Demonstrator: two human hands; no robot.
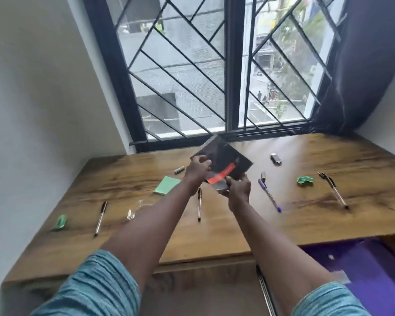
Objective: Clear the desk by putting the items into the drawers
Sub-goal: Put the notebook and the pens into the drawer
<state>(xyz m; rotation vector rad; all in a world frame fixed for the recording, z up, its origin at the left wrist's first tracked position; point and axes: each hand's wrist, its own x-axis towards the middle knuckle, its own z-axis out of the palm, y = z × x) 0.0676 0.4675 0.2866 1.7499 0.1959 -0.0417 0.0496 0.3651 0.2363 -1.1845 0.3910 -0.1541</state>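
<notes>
Both my hands hold a dark book (226, 159) with a red stripe, lifted above the middle of the wooden desk (328, 215). My left hand (195, 171) grips its left edge and my right hand (237, 190) grips its near corner. Loose on the desk lie a green sticky-note pad (167, 184), several pens (199, 204) (100, 218) (269, 195) (334, 190), a battery (179, 170), a USB stick (276, 159), a small clear piece (131, 215), and two crumpled green bits (61, 222) (304, 180). An open drawer (360, 265) with a purple inside shows under the desk's right front.
A barred window (214, 76) and dark curtain (363, 76) stand behind the desk. White walls close in at left and right. A metal rail (263, 290) runs along the drawer's left side.
</notes>
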